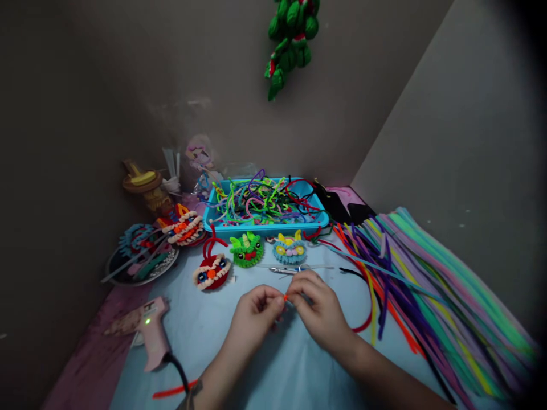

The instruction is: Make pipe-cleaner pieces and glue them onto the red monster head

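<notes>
Between my fingertips, over the middle of the light blue table cover, is a small piece of orange pipe cleaner (pixel 286 297). My left hand (pixel 258 313) pinches it from the left, and the fingers of my right hand (pixel 315 304) pinch it from the right. Most of the piece is hidden by the fingers. Just beyond my hands lie pliers (pixel 284 270). Behind them sit a blue fuzzy animal head (pixel 289 249) with yellow ears, a green one (pixel 247 250), and a red-and-cream one (pixel 211 273).
A pink glue gun (pixel 154 333) with a lit green light lies left, its cord near my left forearm. Long pipe cleaners (pixel 427 296) cover the right side. A blue tray (pixel 267 229) of tangled scraps stands behind. A round bowl (pixel 113 273) holds tools, and an orange strip (pixel 173 390) lies in front.
</notes>
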### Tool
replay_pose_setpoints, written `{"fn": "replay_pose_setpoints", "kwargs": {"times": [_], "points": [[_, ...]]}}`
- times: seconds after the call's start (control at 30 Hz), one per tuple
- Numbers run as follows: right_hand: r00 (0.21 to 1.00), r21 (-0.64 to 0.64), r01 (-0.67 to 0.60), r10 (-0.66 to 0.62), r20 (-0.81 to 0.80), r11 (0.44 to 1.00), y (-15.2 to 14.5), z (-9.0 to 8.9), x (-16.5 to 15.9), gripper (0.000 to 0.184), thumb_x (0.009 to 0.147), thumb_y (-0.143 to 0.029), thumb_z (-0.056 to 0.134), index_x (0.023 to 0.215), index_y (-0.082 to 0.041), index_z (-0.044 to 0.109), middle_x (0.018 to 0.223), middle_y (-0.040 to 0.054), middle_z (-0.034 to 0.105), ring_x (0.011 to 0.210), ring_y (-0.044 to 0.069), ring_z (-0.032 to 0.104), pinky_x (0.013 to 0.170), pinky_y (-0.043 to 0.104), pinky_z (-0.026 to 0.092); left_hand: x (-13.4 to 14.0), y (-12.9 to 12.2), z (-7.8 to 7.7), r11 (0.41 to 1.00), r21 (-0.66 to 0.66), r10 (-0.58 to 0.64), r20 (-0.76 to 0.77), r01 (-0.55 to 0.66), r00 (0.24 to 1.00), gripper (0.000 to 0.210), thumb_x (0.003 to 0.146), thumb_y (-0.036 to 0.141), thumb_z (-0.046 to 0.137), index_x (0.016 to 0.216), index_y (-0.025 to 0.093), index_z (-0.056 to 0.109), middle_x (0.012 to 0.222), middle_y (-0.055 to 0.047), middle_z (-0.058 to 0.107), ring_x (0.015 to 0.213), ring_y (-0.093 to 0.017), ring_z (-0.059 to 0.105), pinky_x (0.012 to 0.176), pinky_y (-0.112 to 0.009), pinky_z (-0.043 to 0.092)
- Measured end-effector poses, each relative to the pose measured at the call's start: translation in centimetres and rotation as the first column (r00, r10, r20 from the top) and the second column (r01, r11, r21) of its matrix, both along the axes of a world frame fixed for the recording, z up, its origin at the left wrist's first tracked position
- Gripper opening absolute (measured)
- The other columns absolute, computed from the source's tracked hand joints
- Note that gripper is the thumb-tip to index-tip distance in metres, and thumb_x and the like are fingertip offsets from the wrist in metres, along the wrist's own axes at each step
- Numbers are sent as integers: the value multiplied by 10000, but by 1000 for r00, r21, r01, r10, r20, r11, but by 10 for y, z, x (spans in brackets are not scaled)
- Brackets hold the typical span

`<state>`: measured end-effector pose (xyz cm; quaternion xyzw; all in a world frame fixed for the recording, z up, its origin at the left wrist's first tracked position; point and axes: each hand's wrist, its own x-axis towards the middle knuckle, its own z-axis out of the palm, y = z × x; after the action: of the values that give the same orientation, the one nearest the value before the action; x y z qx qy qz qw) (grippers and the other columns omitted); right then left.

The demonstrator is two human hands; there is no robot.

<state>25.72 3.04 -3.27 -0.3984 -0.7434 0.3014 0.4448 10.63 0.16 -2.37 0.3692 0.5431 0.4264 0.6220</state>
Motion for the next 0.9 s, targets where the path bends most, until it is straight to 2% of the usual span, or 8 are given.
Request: {"fn": "replay_pose_setpoints", "kwargs": {"times": [0.13,0.27,0.33,0.4,0.5,0.6,0.73,0.9], "points": [[953,-311,-81,-19,-304,947,-3,-1,-8,130,765,-164,615,642,-199,592,755,9,523,749,156,529,677,269,422,6,-2,-1,997,-68,60,236,-46,970,373,569,420,794,730,132,621,571,27,540,497,-80,461,442,-191,397],[774,-498,-269,-123,-622,824,-9,-6,-19,164,704,-301,705,619,-197,611,820,17,508,737,157,522,626,269,452,11,-3,-1,994,-76,98,317,-78,943,335,577,376,803,732,116,659,581,18,563,508,-69,468,488,-193,402],[735,-549,-317,-165,-658,773,-10,-8,-21,181,696,-333,711,625,-195,617,827,18,491,686,147,503,549,253,440,10,-3,-4,995,-50,101,289,-91,952,310,603,365,787,736,106,683,584,-2,596,508,-71,479,507,-195,388],[776,-543,-269,-155,-612,796,-10,-9,-21,160,707,-315,704,634,-193,629,801,15,485,703,150,500,587,259,448,8,-3,-8,995,-14,104,216,-104,971,289,635,360,764,738,99,696,564,-7,601,502,-73,478,516,-199,374],[864,-469,-145,-119,-489,871,-7,-7,-18,107,739,-275,677,680,-194,641,774,9,506,779,163,522,715,279,451,5,-3,-12,994,20,104,116,-107,988,268,679,360,724,732,99,693,528,10,567,485,-72,455,502,-199,349],[929,-390,-95,-59,-366,916,-7,-3,-13,62,774,-255,635,751,-197,636,775,11,532,756,161,541,654,261,454,4,-3,-11,994,33,97,87,-101,991,254,705,362,686,711,109,664,508,29,529,465,-67,430,480,-193,329],[998,-52,-27,23,-66,998,-6,1,-5,111,841,-160,541,834,-214,637,815,30,572,785,167,550,671,277,459,5,-3,-5,997,32,65,62,-67,996,258,723,386,641,704,130,612,493,54,475,439,-66,389,447,-191,315],[950,319,-115,10,313,941,-1,0,7,217,872,-91,477,955,-220,630,859,50,618,796,183,532,717,321,449,1,-1,1,998,68,3,-140,6,990,274,737,401,602,694,130,602,498,54,451,451,-74,374,448,-195,302]]}}
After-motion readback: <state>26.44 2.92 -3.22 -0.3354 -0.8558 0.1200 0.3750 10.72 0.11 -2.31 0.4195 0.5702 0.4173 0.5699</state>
